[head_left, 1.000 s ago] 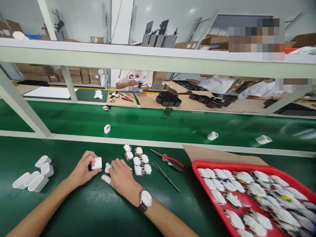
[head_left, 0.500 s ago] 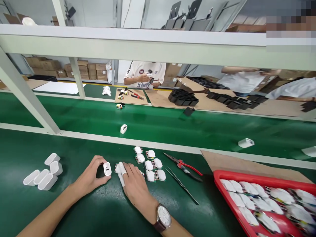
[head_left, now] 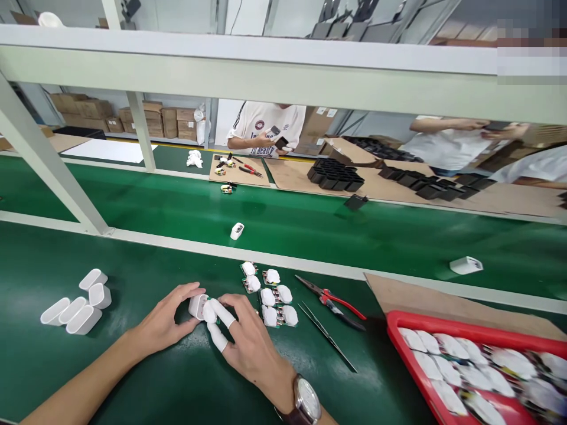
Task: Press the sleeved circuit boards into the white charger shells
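Between the fingertips and thumb of my left hand (head_left: 170, 316) is a white plastic charger housing (head_left: 197, 307), its open end turned to the right. My right hand (head_left: 250, 339), with white covers on thumb and forefinger, pinches a small circuit board (head_left: 209, 313) topped with a white pad. That board sits at the mouth of the housing; how far it reaches inside is hidden. Just right of my hands lie several similar padded circuit boards (head_left: 268, 295). Off to the left stand several white housings (head_left: 84, 319), open ends up.
Red-handled pliers (head_left: 332, 300) and metal tweezers (head_left: 328, 336) lie right of the boards. A red tray (head_left: 398, 321) of padded boards fills the lower right. Beyond the rail, a green belt (head_left: 186, 215) carries white housings (head_left: 237, 231). Co-workers (head_left: 266, 127) handle black parts opposite.
My right hand has lifted a circuit board from the table and brought it left to the housing. My left hand has turned the housing's open end toward it. Pieces on the belt have shifted right.
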`<state>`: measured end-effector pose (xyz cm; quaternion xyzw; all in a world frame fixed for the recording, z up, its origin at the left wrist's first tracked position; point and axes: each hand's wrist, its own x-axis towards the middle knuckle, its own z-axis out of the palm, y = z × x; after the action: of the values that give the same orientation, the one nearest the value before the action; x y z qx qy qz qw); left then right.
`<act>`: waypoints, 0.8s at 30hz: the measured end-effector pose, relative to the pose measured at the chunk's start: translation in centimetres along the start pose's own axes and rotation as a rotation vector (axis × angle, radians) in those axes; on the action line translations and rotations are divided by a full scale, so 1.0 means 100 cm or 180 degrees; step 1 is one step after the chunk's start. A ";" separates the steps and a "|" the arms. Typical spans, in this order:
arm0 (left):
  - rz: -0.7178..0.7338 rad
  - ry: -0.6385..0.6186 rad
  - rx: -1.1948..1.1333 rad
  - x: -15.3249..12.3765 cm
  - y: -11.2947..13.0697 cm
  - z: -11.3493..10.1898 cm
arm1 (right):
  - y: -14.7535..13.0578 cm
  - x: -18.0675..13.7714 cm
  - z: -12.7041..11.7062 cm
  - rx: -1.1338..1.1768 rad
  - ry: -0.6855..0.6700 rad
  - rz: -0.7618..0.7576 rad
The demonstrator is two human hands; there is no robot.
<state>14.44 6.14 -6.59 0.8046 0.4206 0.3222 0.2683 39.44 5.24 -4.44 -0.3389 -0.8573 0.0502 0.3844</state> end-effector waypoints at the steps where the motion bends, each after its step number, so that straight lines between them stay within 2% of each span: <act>1: 0.0021 0.0016 0.0022 -0.001 0.000 0.001 | 0.000 -0.001 -0.001 -0.0047 -0.0054 -0.0021; 7: 0.0098 0.0052 0.0118 -0.001 0.000 0.002 | 0.001 -0.006 -0.002 -0.0155 -0.0293 -0.0005; 18: -0.0031 -0.0153 -0.0020 -0.002 0.002 0.004 | -0.002 -0.002 -0.006 -0.0345 -0.0463 -0.0190; 24: -0.0390 -0.0370 -0.0394 -0.005 0.003 0.006 | 0.000 -0.003 -0.002 -0.0030 -0.0471 -0.0046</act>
<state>14.81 5.44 -6.96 0.7766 0.4320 0.2833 0.3606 39.76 5.05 -4.45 -0.3298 -0.8860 0.0682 0.3187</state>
